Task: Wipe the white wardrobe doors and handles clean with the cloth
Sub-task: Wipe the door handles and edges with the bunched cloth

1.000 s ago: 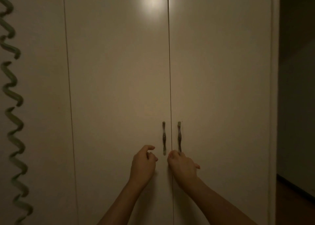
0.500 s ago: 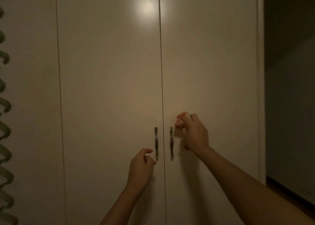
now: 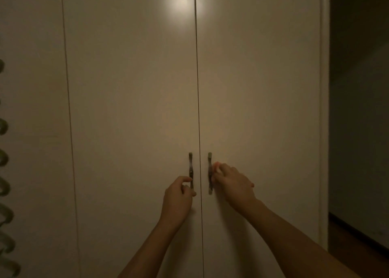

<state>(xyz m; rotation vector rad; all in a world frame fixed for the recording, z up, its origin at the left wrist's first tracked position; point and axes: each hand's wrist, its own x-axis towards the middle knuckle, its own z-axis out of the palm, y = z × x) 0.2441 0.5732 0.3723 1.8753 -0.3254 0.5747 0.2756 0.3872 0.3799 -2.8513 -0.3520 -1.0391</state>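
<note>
Standing shut side by side, the two white wardrobe doors fill the head view, the left door (image 3: 134, 109) and the right door (image 3: 259, 109) meeting at a thin dark vertical seam. Both panels are plain, flat and smooth, tinted warm beige by dim light, with a round bright glare spot (image 3: 179, 3) near the top of the seam. Two slim, dark metal handles with a wavy profile are mounted upright just either side of the seam: the left handle (image 3: 191, 168) and the right handle (image 3: 209, 172).

The left hand (image 3: 177, 202) is curled around the lower part of the left handle, fingers hooked on it. The right hand (image 3: 231, 183) is bunched closed on a small pale cloth (image 3: 217, 168), pressing it against the middle of the right handle. Only a small patch of cloth shows between the fingers.

A green spiral cord (image 3: 4, 193) hangs at the far left edge.
</note>
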